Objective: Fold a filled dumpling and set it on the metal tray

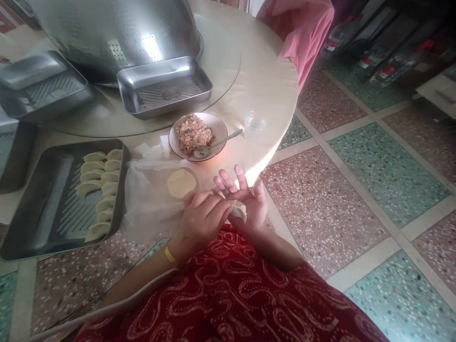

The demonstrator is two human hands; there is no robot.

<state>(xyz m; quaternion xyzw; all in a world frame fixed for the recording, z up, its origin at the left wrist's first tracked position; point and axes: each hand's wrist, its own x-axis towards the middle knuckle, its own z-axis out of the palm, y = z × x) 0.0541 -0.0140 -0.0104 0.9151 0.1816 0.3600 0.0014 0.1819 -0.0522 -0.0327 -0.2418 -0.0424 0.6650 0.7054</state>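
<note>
Close to my body, a pale dumpling (239, 212) lies between my hands, partly covered by fingers. My left hand (204, 217) bends over it with the fingers together, pressing at its side. Palm up, my right hand (251, 202) cradles the dumpling at the palm, its fingers stretched out and spread. Just left of the hands, round dough wrappers (181, 184) rest on a clear plastic bag (149, 190). Beyond them stands a bowl (221, 151) of minced filling (193, 132), with a spoon (230, 137) leaning in it.
At left, a metal tray (60, 190) holds two columns of folded dumplings (94, 172). A large perforated steel basin (117, 35) and more metal trays (164, 85) stand behind on a glass turntable. A clear cup (254, 124) sits near the round table's right edge, beside a pink-draped chair (302, 28).
</note>
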